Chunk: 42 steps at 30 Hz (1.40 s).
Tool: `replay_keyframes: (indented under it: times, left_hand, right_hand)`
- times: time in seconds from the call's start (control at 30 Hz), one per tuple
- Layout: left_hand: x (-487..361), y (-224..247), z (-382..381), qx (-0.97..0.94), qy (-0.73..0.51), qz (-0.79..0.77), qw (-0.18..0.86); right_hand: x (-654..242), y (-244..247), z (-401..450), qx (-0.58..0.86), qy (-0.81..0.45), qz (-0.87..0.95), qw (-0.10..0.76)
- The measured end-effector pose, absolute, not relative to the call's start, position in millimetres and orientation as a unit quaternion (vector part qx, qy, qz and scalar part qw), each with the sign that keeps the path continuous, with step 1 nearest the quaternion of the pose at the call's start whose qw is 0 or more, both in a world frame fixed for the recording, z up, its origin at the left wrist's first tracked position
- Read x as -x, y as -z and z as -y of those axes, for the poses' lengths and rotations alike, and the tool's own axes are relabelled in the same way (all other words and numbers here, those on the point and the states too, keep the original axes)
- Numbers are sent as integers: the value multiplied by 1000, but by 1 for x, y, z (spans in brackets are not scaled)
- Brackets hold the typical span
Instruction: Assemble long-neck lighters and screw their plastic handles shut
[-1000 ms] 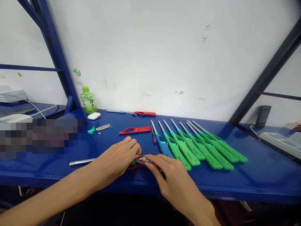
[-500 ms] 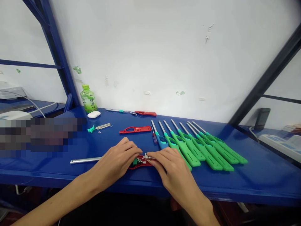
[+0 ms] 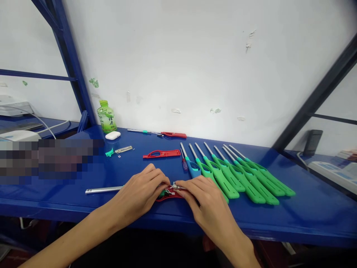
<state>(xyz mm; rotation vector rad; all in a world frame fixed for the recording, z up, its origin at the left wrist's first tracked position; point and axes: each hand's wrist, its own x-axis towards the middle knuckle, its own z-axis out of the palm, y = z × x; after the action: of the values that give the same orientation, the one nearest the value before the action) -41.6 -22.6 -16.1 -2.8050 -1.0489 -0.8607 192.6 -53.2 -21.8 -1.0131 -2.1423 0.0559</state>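
1. A person's right hand (image 3: 202,193) pinched a small silvery part (image 3: 179,187) above a red casing (image 3: 177,195) on a blue workbench (image 3: 315,208)
2. The left hand (image 3: 143,188) curled over the casing's other end, fingertips drawn together near white wires (image 3: 169,191); whether it gripped anything could not be told
3. The casing lay between the hands near the bench's front edge, and a metal tube (image 3: 102,190) jutted out on the left
4. Green lighters (image 3: 224,180) lay fanned at right, beside a blue lighter (image 3: 194,168) and a screwdriver (image 3: 185,164)
5. A flat red half-shell (image 3: 170,153) rested behind the hands
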Motion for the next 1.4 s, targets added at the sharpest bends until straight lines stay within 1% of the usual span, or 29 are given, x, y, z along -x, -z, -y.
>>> replay_keyframes:
  times: [0.67, 1.03, 1.23, 1.4]
  left_hand:
    - [43, 16, 23, 906, 267, 329, -14]
    - [41, 15, 25, 915, 255, 310, 50]
    - [40, 15, 24, 915, 264, 295, 76]
    - [41, 15, 22, 902, 292, 306, 86]
  right_hand:
    - [-194, 25, 49, 396, -29, 842, 365]
    - [-195, 25, 49, 366, -1, 862, 351]
    - [-194, 23, 52, 362, -6, 868, 341]
    - [-194, 28, 53, 373, -16, 857, 354]
